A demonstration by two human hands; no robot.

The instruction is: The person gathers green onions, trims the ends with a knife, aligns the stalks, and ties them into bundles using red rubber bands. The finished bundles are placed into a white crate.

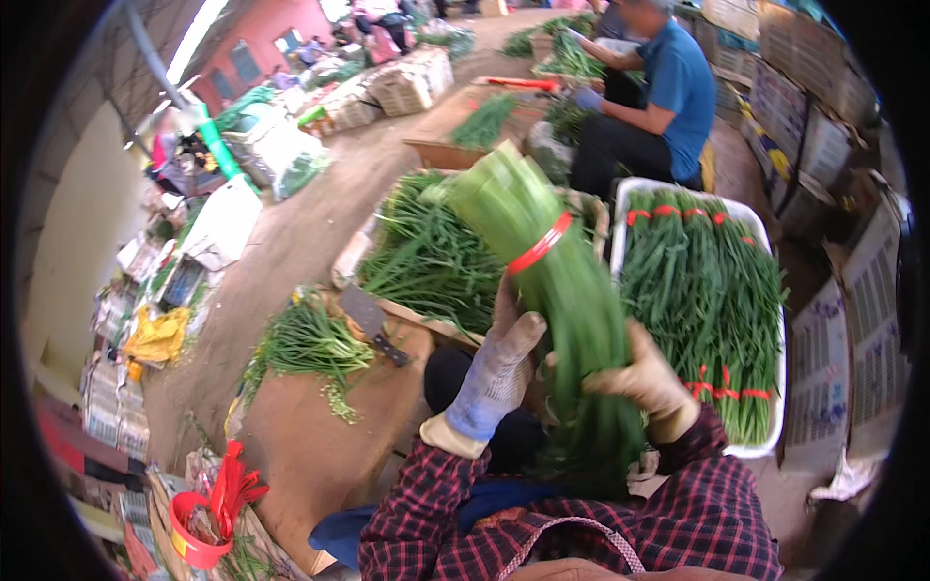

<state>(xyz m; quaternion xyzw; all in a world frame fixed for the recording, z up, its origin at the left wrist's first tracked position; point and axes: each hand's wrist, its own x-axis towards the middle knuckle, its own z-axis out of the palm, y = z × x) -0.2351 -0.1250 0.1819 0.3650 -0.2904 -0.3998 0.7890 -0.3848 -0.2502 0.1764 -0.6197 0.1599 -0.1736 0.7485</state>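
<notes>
A large bundle of long green leafy stalks [574, 290], with a red band round its pale cut end, is held tilted in front of me. My left hand [501, 363], in a white and blue work glove, lies against its left side, below the band. On the right side my right hand [643, 370], in a stained pale glove, grips the leafy part. The leaves are blurred. To the right, a white plastic crate [779, 363] holds several bundles tied with red bands. A cleaver [367, 312] rests on the brown board [312, 436] beside loose green stalks [312, 345].
A crate of loose greens [443, 254] stands ahead. At lower left are a red plastic tub [196, 534] and red ties [231, 486]. A co-worker in a blue shirt [683, 87] sits ahead to the right. Stacked crates [821, 363] line the right side.
</notes>
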